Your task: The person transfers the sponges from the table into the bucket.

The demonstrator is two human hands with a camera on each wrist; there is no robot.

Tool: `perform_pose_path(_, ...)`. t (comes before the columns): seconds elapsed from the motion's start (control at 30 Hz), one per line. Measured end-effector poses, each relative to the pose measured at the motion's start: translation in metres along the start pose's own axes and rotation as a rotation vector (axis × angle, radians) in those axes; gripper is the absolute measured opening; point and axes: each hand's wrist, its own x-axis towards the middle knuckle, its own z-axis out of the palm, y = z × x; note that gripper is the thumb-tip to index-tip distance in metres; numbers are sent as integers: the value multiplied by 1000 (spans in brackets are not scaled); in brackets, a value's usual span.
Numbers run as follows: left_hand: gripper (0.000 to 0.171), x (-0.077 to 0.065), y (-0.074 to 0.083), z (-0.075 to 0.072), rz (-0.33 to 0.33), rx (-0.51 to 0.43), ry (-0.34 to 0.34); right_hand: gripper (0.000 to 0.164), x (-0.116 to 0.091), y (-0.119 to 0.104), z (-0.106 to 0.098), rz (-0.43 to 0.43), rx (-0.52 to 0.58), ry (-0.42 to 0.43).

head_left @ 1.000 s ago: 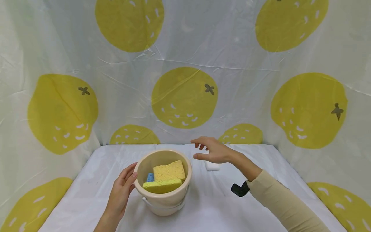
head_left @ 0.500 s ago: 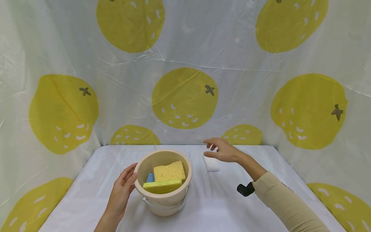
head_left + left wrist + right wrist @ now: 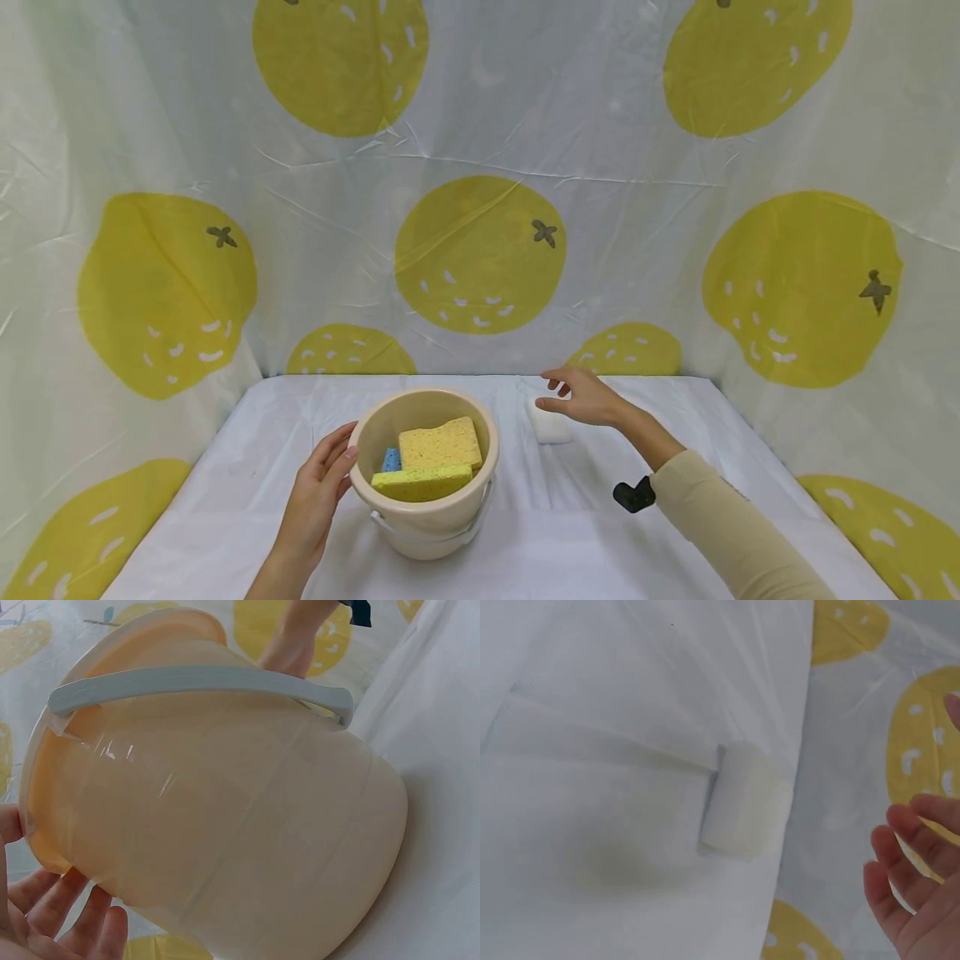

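A cream bucket [image 3: 427,529] with a pale grey handle [image 3: 202,681] stands on the cloth left of centre. My left hand [image 3: 313,492] grips its left rim, thumb at the lip and fingers against the outer wall. Inside the bucket are a pale yellow sponge [image 3: 442,443], a brighter yellow sponge [image 3: 422,483] and a blue piece [image 3: 392,460], partly hidden. My right hand [image 3: 588,398] hovers, fingers relaxed, above a white block [image 3: 551,427] that looks like a sponge. In the right wrist view that white block [image 3: 746,801] lies apart from the fingers.
White cloth [image 3: 585,550] covers the table. Behind it and at both sides hangs a pale curtain [image 3: 637,250] printed with yellow lemons. A black device [image 3: 633,495] is on the right wrist, by the beige sleeve [image 3: 735,525].
My right hand has moved right, away from beside the bucket, then sunk slightly over the white block. The left hand and bucket have stayed put.
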Motion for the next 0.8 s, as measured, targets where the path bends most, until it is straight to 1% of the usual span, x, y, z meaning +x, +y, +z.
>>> perform_pose_path(0.1, 49, 0, 0, 0, -1, -4, -2, 70, 0, 6, 6, 45, 1, 7)
perform_pose_path(0.27, 48, 0, -1, 0, 3, -7, -4, 75, 0, 18, 19, 130, -12, -5)
perform_pose_path(0.47, 49, 0, 0, 0, 1, 2, 6, 79, 1, 31, 33, 191, -9, 5)
perform_pose_path(0.63, 50, 1, 1, 0, -16, 4, 13, 82, 2, 41, 44, 233, -34, 36)
perform_pose_path(0.8, 50, 1, 0, 0, -32, 3, 13, 86, 5, 44, 59, 303, -69, 36)
